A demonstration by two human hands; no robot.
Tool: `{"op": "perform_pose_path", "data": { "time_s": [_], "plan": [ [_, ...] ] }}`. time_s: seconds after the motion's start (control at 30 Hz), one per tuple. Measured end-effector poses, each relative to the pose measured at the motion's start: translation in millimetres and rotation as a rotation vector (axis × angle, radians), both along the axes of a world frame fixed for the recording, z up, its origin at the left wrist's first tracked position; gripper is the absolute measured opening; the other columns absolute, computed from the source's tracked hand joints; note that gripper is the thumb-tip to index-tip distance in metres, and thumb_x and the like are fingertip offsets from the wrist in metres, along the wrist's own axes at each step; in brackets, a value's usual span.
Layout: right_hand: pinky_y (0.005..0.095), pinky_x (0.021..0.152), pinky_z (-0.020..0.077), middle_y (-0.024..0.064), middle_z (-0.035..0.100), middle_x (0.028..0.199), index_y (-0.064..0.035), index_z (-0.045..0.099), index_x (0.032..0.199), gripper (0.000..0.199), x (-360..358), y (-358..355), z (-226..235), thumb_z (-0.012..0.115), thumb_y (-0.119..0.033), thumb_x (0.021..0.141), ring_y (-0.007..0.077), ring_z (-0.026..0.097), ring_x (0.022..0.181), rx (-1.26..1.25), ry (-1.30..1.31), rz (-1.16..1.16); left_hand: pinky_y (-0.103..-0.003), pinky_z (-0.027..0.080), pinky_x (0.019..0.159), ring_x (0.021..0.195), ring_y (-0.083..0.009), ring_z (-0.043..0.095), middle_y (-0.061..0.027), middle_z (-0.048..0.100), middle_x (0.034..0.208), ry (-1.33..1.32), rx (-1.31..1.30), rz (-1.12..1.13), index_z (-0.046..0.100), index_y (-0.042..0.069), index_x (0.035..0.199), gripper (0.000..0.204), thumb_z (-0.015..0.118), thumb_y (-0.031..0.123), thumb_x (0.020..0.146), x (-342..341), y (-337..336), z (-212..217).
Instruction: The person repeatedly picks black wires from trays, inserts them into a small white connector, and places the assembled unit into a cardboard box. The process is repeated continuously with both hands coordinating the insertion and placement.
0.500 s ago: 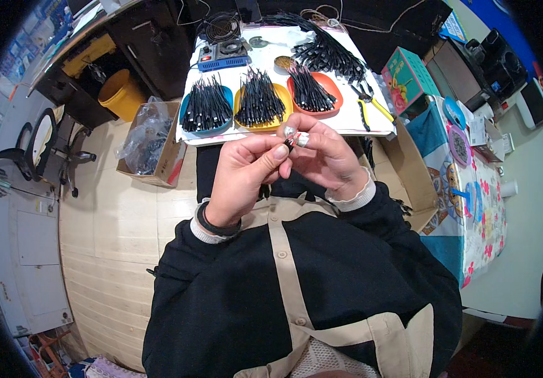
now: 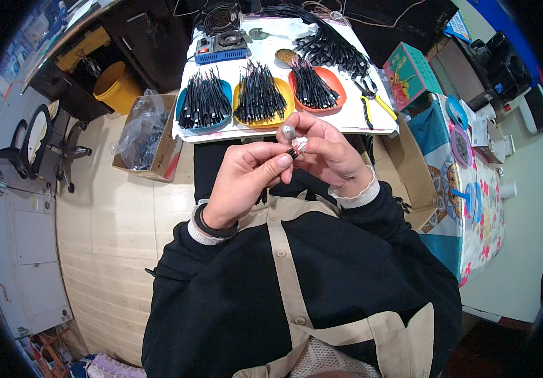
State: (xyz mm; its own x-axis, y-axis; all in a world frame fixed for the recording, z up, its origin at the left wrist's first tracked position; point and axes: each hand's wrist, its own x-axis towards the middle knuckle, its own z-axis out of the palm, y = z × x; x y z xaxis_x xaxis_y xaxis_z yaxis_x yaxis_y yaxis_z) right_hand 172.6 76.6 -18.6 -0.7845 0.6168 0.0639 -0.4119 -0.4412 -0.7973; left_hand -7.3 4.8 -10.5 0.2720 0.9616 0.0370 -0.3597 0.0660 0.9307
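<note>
Short black cable piece with a red-and-silver tip [image 2: 297,148] — being pinched between both hands above the lap: left hand [image 2: 246,179] and right hand [image 2: 328,151] closing fingertips on it. Blue tray [image 2: 183,123], yellow tray [image 2: 241,116] and orange tray [image 2: 341,94] are sitting heaped with like pieces — many seemingly sorted.

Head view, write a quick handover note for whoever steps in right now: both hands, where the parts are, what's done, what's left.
Left hand: pinching the small cable piece at chest height.
Right hand: gripping the same piece, a small silver part at its fingertips.
Parts: black cable pieces fill the blue tray, yellow tray and orange tray; a loose pile lies behind them. Yellow-handled pliers rest on the white table.
Done: cannot tell which trays are finished.
Left: the piece in hand is not yet set down.
</note>
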Motion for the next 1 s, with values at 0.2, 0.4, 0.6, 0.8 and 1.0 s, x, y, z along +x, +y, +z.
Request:
{"op": "perform_pose_path", "data": {
  "time_s": [0.2, 0.4, 0.6, 0.8, 1.0],
  "plan": [
    [0.0286, 0.078, 0.0515, 0.0045, 0.055, 0.102, -0.0052, 0.047, 0.114, 0.031, -8.4, -3.3, -12.0, 0.062, -0.017, 0.089, 0.0136, 0.060, 0.089, -0.130, 0.050, -0.020, -0.014, 0.035, 0.052, 0.062, -0.0010, 0.050, -0.0001, 0.063, 0.074, -0.022, -0.003, 0.047, 0.066, -0.001, 0.107, 0.018, 0.059, 0.009, 0.094, -1.4, 4.6, -6.2],
    [0.0260, 0.075, 0.0506, 0.0042, 0.054, 0.100, -0.0032, 0.048, 0.112, 0.023, -12.2, -3.4, -11.9, 0.055, -0.017, 0.095, 0.0114, 0.057, 0.087, 0.009, -0.071, -0.193, -0.015, 0.033, 0.050, 0.059, -0.0007, 0.048, 0.0003, 0.063, 0.072, 0.072, 0.024, 0.138, 0.068, 0.000, 0.102, 0.017, 0.062, 0.011, 0.092, -1.9, 4.9, -6.5],
    [0.0205, 0.057, 0.0358, -0.0009, 0.050, 0.073, -0.0045, 0.052, 0.086, 0.019, 1.8, -2.5, 7.9, 0.051, -0.018, 0.098, 0.0066, 0.045, 0.064, 0.655, -0.392, -0.349, -0.016, 0.035, 0.051, 0.060, -0.0015, 0.050, 0.0001, 0.063, 0.071, 0.132, 0.042, 0.165, 0.068, -0.001, 0.101, 0.017, 0.062, 0.012, 0.092, -0.9, 1.4, -5.0],
    [0.0265, 0.054, 0.0375, 0.0038, 0.050, 0.068, 0.0000, 0.053, 0.082, 0.020, -1.0, -12.5, 5.4, 0.054, -0.016, 0.095, 0.0102, 0.045, 0.061, 0.934, -0.522, -0.430, -0.016, 0.031, 0.049, 0.057, -0.0018, 0.047, 0.0004, 0.061, 0.069, 0.108, 0.022, 0.148, 0.068, -0.002, 0.098, 0.016, 0.062, 0.011, 0.091, 2.1, -0.1, -3.6],
    [0.0178, 0.054, 0.0318, -0.0062, 0.046, 0.072, -0.0072, 0.055, 0.091, 0.014, 21.2, 8.7, 4.4, 0.053, -0.020, 0.097, 0.0020, 0.037, 0.060, 0.485, -0.240, -0.725, -0.017, 0.028, 0.047, 0.053, -0.0032, 0.043, 0.0002, 0.059, 0.066, 0.047, -0.043, 0.107, 0.068, -0.004, 0.094, 0.015, 0.062, 0.009, 0.091, -8.0, -0.7, -1.4]
  ]
}}
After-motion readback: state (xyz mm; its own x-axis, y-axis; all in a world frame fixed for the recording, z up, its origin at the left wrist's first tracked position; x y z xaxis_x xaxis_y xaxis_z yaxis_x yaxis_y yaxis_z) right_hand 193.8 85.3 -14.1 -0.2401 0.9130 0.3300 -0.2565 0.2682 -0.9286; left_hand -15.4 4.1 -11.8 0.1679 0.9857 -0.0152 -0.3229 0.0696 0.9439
